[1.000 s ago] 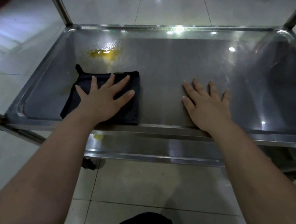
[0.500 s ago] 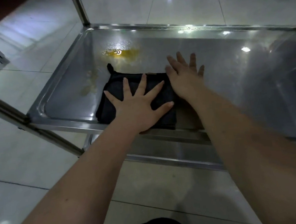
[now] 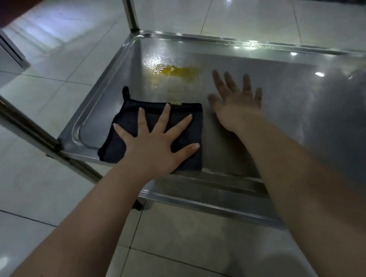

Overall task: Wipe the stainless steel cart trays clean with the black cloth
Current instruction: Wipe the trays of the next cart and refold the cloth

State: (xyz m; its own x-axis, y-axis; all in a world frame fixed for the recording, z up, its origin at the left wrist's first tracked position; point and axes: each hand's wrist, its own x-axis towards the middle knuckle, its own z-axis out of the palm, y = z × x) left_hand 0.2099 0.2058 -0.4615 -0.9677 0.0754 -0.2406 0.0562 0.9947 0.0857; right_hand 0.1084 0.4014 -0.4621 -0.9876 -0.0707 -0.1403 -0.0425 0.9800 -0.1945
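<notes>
A folded black cloth (image 3: 130, 118) lies in the near left corner of the stainless steel cart tray (image 3: 309, 107). My left hand (image 3: 155, 141) presses flat on the cloth, fingers spread. Just right of the cloth, my right hand (image 3: 235, 101) is open with straight fingers, low over the bare tray; it is blurred and I cannot tell if it touches. A yellow spill (image 3: 177, 72) with wet smears sits on the tray beyond the cloth, toward the far left corner.
Steel cart posts rise at the near left (image 3: 13, 124) and far left (image 3: 129, 8) corners. A lower shelf (image 3: 206, 194) shows under the tray's near rim. White tiled floor (image 3: 36, 187) surrounds the cart.
My right hand moved from the tray's near middle leftward and forward to beside the cloth. The view shifted, bringing the left corner closer. My left hand stays pressed on the cloth.
</notes>
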